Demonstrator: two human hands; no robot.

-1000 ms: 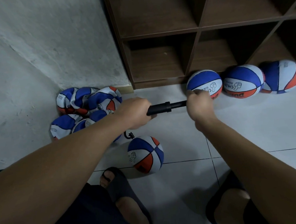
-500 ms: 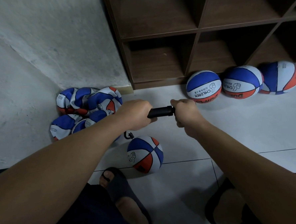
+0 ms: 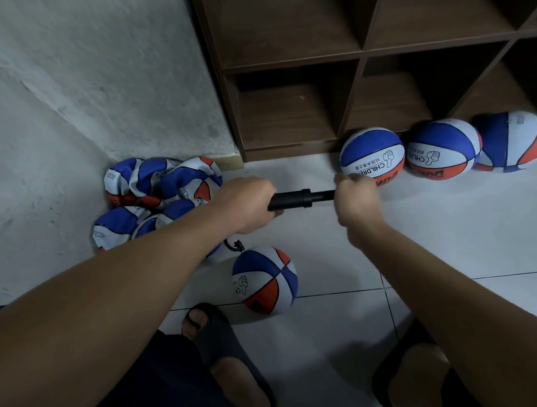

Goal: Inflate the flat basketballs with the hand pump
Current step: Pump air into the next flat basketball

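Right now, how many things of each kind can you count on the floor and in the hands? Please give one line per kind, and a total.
Round, inflated basketballs: 4, three by the shelf and one near the feet.
Flat basketballs in the corner pile: at least 5; they overlap, so the exact count is unclear.
Hand pump: 1, held by the left hand and right hand.
Total: at least 10.
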